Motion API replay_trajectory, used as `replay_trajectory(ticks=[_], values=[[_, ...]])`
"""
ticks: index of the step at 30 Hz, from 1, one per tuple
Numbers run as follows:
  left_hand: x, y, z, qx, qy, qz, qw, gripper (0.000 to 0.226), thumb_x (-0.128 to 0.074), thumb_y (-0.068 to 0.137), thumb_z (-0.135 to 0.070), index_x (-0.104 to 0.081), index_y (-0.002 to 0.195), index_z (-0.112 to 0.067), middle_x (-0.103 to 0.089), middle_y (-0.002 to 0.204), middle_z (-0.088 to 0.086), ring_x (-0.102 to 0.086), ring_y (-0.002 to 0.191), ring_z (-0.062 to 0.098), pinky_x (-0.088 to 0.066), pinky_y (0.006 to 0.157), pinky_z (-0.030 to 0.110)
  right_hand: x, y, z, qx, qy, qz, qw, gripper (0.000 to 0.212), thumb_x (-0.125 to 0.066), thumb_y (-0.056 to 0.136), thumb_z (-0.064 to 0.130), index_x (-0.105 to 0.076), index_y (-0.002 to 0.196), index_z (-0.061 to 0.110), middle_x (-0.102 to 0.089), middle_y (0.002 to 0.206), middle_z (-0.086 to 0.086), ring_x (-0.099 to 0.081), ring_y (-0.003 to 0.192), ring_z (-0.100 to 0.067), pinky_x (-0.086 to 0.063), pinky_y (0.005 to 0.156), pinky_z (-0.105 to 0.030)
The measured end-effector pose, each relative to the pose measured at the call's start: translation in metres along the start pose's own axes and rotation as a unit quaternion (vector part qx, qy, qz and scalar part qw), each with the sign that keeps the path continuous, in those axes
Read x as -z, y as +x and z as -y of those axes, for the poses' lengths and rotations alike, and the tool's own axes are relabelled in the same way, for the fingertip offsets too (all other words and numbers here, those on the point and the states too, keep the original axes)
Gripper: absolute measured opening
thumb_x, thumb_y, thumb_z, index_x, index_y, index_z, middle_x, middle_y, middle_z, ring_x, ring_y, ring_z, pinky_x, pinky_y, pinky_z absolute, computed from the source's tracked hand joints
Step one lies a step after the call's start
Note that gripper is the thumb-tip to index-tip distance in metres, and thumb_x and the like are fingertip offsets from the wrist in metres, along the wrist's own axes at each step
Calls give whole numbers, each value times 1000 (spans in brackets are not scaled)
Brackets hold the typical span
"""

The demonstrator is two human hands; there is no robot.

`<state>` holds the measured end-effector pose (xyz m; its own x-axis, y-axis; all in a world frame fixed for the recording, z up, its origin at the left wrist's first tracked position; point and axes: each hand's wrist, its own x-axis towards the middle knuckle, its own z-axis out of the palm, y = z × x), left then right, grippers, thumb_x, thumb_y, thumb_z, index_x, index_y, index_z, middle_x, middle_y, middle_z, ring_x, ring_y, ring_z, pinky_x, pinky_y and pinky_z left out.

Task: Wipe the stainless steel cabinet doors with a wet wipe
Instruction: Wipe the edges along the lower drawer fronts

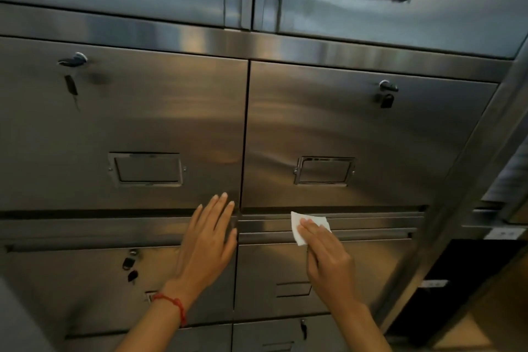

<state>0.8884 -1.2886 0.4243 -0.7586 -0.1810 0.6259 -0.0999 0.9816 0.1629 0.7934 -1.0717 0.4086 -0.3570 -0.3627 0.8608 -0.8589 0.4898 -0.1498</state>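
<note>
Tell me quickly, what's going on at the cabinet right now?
Left hand flat on left door. Right hand pressing wet wipe against right-side rail. Keys hang nearby.

A stainless steel cabinet (328, 128) fills the view, its front divided into doors by a vertical seam and horizontal rails. A white wet wipe (300, 230) is pressed flat against the horizontal rail (371, 227) under the straight fingers of the right hand (328, 260). The left hand (208, 240) is laid flat on the left door edge, just left of the seam. Label holders (145, 169) are seen above both hands, and keys (71, 86) hang in locks higher up.
</note>
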Motion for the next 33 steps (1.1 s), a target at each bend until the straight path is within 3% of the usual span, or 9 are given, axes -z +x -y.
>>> replay_trajectory(ticks=[3,8,14,17,20,22,25,31,33], values=[[-14,-10,2,11,-4,5,1000,58,-16,102,-40,-52,129,-3,-50,136,16,-36,130,23,-15,112,32,-13,-11,-7,-2,26,10,1000,32,-44,92,18,-63,115,7,-66,115,-10,-58,112,-17,-46,93,-41],[-36,-28,2,6,7,14,1000,52,-13,103,-39,-40,133,-6,-51,135,18,-37,129,25,-15,113,32,-34,-29,-18,-25,47,12,999,33,-49,83,8,-68,110,4,-67,114,-9,-61,110,-17,-45,99,-35],[-63,-50,1,19,18,35,999,50,-12,103,-38,-36,135,-8,-48,138,17,-35,131,24,-16,112,34,-51,-53,-24,-38,57,25,997,39,-61,74,-3,-65,112,4,-66,115,-9,-60,110,-18,-44,95,-40],[-75,-62,-1,23,17,43,999,51,-13,103,-37,-36,136,-7,-45,140,16,-34,132,24,-16,112,32,-61,-68,-28,-33,72,22,997,33,-49,83,2,-66,111,2,-66,115,-11,-59,113,-18,-46,97,-39],[-90,-75,-2,27,14,57,998,51,-15,102,-37,-36,137,-7,-43,142,15,-33,134,24,-17,112,33,-70,-84,-31,-27,62,29,997,31,-44,88,6,-69,106,-1,-65,114,-10,-62,108,-21,-44,102,-30],[-101,-84,-2,33,10,69,997,51,-14,102,-37,-35,138,-8,-42,143,14,-31,134,23,-18,112,34,-76,-95,-32,-33,71,39,996,31,-40,96,10,-67,109,1,-61,118,-6,-59,111,-19,-33,109,-20],[-117,-96,-2,43,15,87,995,52,-13,102,-38,-35,138,-8,-42,142,14,-31,135,23,-17,112,35,-84,-114,-35,-46,93,52,993,28,-43,94,12,-61,116,7,-56,122,-2,-53,118,-11,-28,111,-17],[-145,-121,2,55,5,114,992,51,-15,103,-37,-34,139,-8,-39,145,12,-29,136,22,-15,113,34,-100,-145,-38,-48,79,53,994,33,-40,98,14,-68,108,1,-63,118,-8,-60,112,-18,-45,101,-32],[-153,-125,4,57,-1,111,992,50,-18,102,-36,-34,140,-8,-36,146,11,-28,137,22,-15,114,35,-104,-151,-40,-54,78,55,994,33,-40,99,14,-69,108,1,-63,119,-7,-60,113,-18,-45,102,-31]])
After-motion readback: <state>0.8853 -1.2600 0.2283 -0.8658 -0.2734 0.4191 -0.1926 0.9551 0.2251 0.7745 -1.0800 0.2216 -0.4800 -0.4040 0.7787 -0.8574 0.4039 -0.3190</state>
